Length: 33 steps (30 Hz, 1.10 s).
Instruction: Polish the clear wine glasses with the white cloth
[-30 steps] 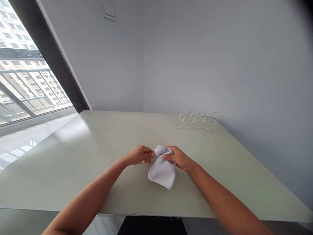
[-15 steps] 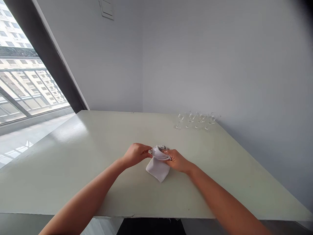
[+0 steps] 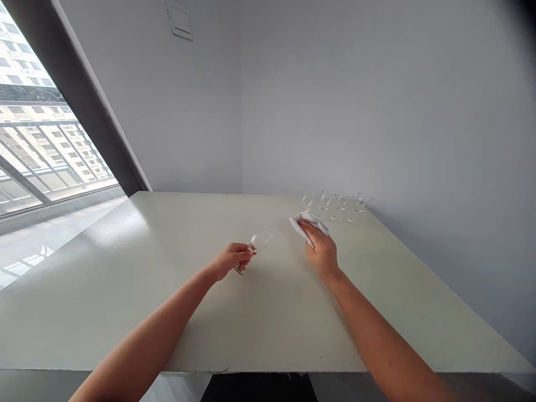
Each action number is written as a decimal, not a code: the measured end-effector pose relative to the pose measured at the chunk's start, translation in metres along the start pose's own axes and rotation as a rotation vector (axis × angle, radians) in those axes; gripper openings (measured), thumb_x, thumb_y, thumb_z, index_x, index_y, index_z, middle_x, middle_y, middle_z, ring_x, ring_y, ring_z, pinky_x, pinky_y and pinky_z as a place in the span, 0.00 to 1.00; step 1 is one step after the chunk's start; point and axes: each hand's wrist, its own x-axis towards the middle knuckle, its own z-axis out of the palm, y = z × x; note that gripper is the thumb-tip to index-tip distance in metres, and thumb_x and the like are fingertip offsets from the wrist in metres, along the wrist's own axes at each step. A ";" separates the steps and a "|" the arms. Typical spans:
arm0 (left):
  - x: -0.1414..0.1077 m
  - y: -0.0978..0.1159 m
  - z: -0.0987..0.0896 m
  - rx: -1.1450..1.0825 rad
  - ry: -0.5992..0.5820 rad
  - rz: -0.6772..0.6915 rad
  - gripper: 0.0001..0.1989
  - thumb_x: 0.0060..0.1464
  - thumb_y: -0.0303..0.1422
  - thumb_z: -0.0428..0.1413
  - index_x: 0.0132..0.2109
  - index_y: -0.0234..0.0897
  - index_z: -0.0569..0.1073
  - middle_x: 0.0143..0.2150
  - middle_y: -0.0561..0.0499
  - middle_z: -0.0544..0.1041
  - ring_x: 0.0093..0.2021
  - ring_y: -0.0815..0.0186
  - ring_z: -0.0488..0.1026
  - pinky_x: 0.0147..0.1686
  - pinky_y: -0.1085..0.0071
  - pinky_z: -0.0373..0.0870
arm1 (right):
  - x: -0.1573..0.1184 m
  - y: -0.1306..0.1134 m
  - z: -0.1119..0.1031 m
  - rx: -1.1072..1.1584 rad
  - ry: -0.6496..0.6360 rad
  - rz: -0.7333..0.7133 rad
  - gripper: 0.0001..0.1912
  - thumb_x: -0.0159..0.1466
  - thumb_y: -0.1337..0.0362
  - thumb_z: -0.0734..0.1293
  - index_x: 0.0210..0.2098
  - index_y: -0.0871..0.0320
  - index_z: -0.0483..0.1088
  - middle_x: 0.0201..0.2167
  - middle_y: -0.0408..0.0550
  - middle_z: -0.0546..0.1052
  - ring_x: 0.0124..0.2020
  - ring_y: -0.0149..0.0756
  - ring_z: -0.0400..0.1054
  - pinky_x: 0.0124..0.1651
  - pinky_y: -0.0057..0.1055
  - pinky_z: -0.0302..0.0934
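Observation:
My left hand (image 3: 235, 259) is closed around the stem of a clear wine glass (image 3: 260, 239). The glass tilts to the right, its bowl clear of my fingers and its foot showing below them. My right hand (image 3: 321, 245) grips a white cloth (image 3: 310, 224), which is bunched over my fingertips. Cloth and glass are apart. Just behind the cloth stand several clear stemmed glasses (image 3: 342, 203) in a row, and the cloth partly covers the lower part of the leftmost one.
The pale table (image 3: 167, 312) runs back to a grey wall (image 3: 355, 100). A window (image 3: 46, 123) with a dark frame lies at the left. On the wall is a white switch plate (image 3: 181, 21). The table's front edge is close to me.
The cloth has come off the wine glass. My right hand has carried it right and away from me, towards the row of glasses. My left hand now holds the glass tilted by its stem.

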 end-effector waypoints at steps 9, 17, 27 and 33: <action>-0.007 -0.007 0.029 0.932 0.220 0.336 0.08 0.47 0.27 0.48 0.22 0.35 0.64 0.20 0.53 0.66 0.22 0.71 0.61 0.23 0.74 0.52 | -0.012 -0.062 0.020 0.116 -0.425 -0.350 0.14 0.62 0.62 0.59 0.46 0.52 0.69 0.40 0.47 0.75 0.52 0.44 0.60 0.60 0.49 0.42; -0.011 -0.014 0.039 1.184 0.171 0.777 0.10 0.57 0.31 0.44 0.41 0.35 0.69 0.26 0.50 0.70 0.26 0.68 0.65 0.28 0.70 0.57 | -0.001 -0.031 0.011 0.872 -0.610 0.652 0.16 0.60 0.55 0.60 0.33 0.59 0.74 0.32 0.48 0.76 0.32 0.35 0.68 0.37 0.33 0.61; -0.005 -0.012 0.046 0.505 0.436 0.404 0.25 0.54 0.35 0.48 0.59 0.47 0.57 0.26 0.55 0.69 0.27 0.69 0.64 0.30 0.75 0.59 | -0.006 -0.051 0.044 1.309 -0.097 1.054 0.18 0.59 0.53 0.60 0.40 0.59 0.71 0.39 0.50 0.75 0.42 0.43 0.68 0.41 0.37 0.64; -0.008 -0.001 0.042 -0.076 0.331 0.196 0.27 0.51 0.37 0.49 0.58 0.44 0.58 0.25 0.57 0.64 0.25 0.71 0.61 0.27 0.76 0.59 | 0.006 -0.085 0.058 0.612 -0.081 0.370 0.24 0.65 0.60 0.51 0.61 0.52 0.50 0.60 0.47 0.57 0.60 0.39 0.49 0.57 0.39 0.51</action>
